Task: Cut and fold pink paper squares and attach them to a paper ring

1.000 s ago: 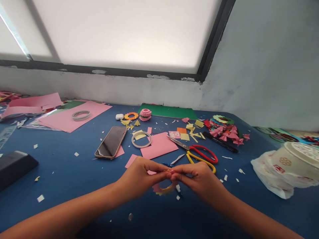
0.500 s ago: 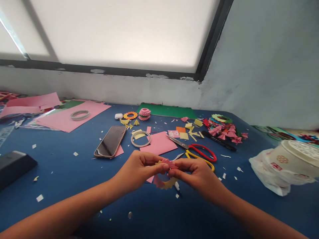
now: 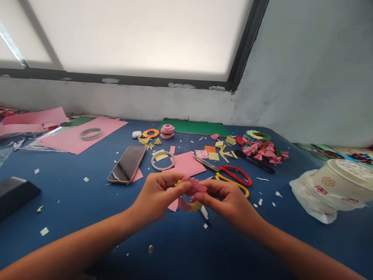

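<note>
Between my two hands, above the table, is a ring of folded pink and yellow paper [image 3: 184,203] with a zigzag edge. My left hand [image 3: 159,194] pinches its upper left side between thumb and fingers. On the right side, my right hand [image 3: 225,196] has thumb and fingers closed on the pink part of the ring. Fingers hide part of it. Just behind my right hand lie scissors [image 3: 236,175] with red and yellow handles. A pink paper sheet [image 3: 186,163] and a tape roll [image 3: 163,160] lie beyond my hands. Below the ring is a pen-like tool [image 3: 205,214], partly covered.
A phone [image 3: 128,165] lies at left, near pink sheets [image 3: 72,142] with another tape roll [image 3: 90,133]. A stacked pink paper ring [image 3: 167,131] stands at the back. Right are folded paper pieces [image 3: 259,147], a black marker [image 3: 256,162] and a bagged paper bowl [image 3: 329,184].
The paper ring has tilted and more of its pink top shows. My right hand's fingers have shifted slightly along it. The whole view has moved a little.
</note>
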Available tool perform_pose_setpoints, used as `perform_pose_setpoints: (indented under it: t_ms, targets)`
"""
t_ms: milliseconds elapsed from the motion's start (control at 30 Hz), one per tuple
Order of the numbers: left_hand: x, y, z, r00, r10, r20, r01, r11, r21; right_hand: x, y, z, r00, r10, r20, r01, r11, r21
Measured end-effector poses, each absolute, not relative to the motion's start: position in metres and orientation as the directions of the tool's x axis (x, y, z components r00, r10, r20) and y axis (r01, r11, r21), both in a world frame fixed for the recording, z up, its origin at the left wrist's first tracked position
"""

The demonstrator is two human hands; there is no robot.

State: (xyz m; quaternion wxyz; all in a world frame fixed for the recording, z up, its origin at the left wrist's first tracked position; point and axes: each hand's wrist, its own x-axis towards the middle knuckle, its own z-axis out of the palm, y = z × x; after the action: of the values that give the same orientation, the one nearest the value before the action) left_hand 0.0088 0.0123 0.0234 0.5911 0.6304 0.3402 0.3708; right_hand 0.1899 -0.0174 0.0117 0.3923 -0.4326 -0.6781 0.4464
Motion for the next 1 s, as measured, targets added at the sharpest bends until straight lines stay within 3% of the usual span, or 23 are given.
perform_pose_setpoints:
  t_ms: [133,367,633,833,1000]
  targets:
    - [0.007,0.014,0.025,0.461,0.884,0.079,-0.092,-0.041,0.995,0.189,-0.018,0.009,-0.296,0.936,0.193,0.174,0.251,-0.952]
    - [0.004,0.016,0.022,0.560,0.825,-0.080,0.236,-0.067,0.969,0.193,-0.016,0.010,-0.395,0.896,0.201,0.333,0.344,-0.878]
    - [0.006,0.015,0.017,0.556,0.828,-0.071,0.207,-0.056,0.977,0.193,-0.016,0.010,-0.401,0.895,0.198,0.389,0.362,-0.847]
    - [0.009,0.021,0.022,0.538,0.842,0.026,0.233,-0.178,0.956,0.194,-0.011,0.010,-0.375,0.925,0.060,0.169,0.131,-0.977]
    - [-0.007,-0.003,0.047,0.385,0.856,0.345,0.289,-0.467,0.836,0.200,0.000,0.004,-0.289,0.957,0.023,0.104,0.055,-0.993]
